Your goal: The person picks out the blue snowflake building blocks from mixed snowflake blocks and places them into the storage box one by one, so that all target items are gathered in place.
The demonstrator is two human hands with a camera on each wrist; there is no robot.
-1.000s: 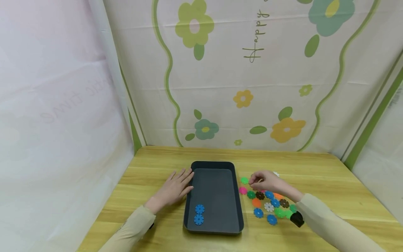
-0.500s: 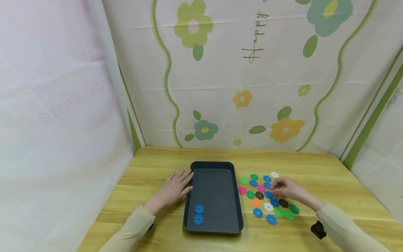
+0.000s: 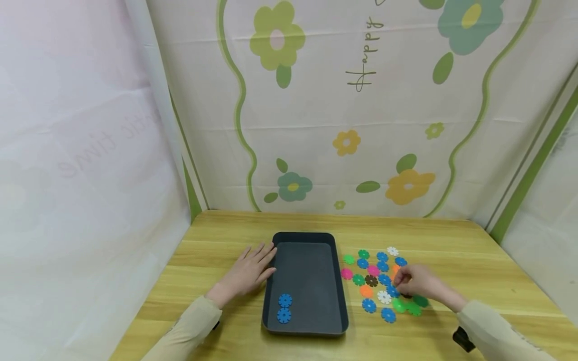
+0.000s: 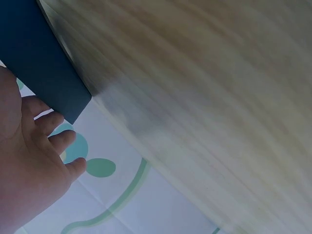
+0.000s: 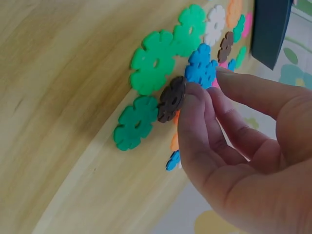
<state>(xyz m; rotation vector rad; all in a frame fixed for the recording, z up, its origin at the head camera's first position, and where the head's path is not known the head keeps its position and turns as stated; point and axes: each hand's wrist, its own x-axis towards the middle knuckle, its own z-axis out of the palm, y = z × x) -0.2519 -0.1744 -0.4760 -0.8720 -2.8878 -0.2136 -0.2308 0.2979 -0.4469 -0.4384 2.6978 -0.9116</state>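
"So, the hands?"

"The left hand, fingers spread, touches the edge of the black rectangular tray; the right hand, fingertips close together, is at a blue flower-shaped plastic disc on the wooden tabletop."

"Pinching it?"

"Can't tell; contact is hidden. In the head view that hand has moved nearer the person, mostly covering a dark brown disc."

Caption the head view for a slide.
Left hand at a dark tray with two blue discs inside; right hand over scattered colorful discs on a wooden table.
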